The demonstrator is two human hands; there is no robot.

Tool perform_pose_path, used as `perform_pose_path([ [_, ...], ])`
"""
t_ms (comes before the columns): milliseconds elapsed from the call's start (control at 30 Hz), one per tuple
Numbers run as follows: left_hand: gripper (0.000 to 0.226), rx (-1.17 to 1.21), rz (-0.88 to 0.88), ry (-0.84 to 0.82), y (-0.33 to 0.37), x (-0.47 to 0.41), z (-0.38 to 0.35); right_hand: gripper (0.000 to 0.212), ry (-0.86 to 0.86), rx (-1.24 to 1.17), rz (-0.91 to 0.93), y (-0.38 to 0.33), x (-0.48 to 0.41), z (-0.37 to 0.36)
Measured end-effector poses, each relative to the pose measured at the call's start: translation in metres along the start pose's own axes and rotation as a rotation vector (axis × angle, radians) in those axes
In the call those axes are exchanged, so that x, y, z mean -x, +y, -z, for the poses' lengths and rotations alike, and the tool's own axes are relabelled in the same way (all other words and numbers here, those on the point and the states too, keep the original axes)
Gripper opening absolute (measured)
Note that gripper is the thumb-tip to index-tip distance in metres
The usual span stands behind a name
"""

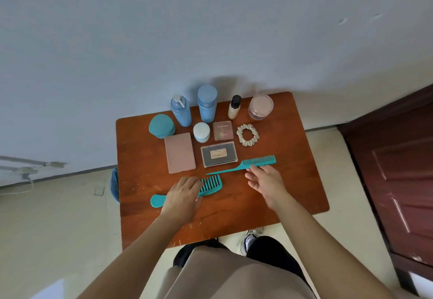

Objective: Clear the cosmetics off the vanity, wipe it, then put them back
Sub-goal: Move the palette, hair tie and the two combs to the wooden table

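On the brown wooden vanity table [288, 195], my left hand [181, 197] lies flat over the middle of a teal wide-tooth comb [212, 184], its handle end showing at the left. My right hand [266, 181] hovers open, fingertips at the teal tail comb [255, 161]. Behind them lie a pink flat case [180, 153], a clear-lidded dark palette [219, 154], a small pink palette [223, 130], a pale scrunchie [248, 134], a white jar [201, 132], a teal jar [162, 126], a blue pump bottle [181, 111], a blue bottle [207, 104], a foundation bottle [234, 107] and a pink jar [261, 107].
The table stands against a grey-blue wall [210, 41]. A dark red door [403, 177] is at the right. A blue bin [114, 185] peeks out at the table's left edge. My legs and a shoe [249, 240] are below the front edge.
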State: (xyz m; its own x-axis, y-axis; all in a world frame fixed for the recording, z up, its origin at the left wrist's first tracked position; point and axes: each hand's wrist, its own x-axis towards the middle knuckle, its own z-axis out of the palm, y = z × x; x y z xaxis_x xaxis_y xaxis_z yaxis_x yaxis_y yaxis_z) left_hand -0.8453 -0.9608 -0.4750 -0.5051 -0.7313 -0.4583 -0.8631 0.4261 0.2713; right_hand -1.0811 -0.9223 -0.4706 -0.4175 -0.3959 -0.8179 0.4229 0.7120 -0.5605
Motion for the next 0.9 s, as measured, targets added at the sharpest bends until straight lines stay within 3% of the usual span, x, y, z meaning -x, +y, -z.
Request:
perform_pose_path([
  [100,0.048,0.027,0.035,0.001,0.001,0.002,-0.004,0.017,0.026,0.114,0.047,0.0,-0.012,-0.003],
  [300,0.049,0.019,0.104,-0.016,0.012,0.006,-0.006,0.061,0.199,0.33,0.195,0.008,-0.016,-0.005],
  [433,0.057,-0.042,0.126,-0.047,0.021,0.01,-0.005,0.079,0.256,0.421,0.169,0.01,-0.016,0.005],
  [567,0.061,-0.1,0.102,0.017,0.033,0.012,0.01,0.08,0.203,0.468,0.194,-0.002,-0.009,0.027],
  [700,0.063,-0.083,0.017,0.251,0.043,0.006,0.04,0.069,0.233,0.806,0.522,-0.017,0.012,0.055],
  [800,0.059,-0.095,-0.014,0.428,0.059,-0.004,0.066,0.069,0.39,1.046,0.79,-0.027,0.031,0.073],
  [900,0.063,-0.078,-0.105,0.512,0.077,-0.014,0.09,0.066,0.572,1.094,0.895,-0.03,0.058,0.09],
])
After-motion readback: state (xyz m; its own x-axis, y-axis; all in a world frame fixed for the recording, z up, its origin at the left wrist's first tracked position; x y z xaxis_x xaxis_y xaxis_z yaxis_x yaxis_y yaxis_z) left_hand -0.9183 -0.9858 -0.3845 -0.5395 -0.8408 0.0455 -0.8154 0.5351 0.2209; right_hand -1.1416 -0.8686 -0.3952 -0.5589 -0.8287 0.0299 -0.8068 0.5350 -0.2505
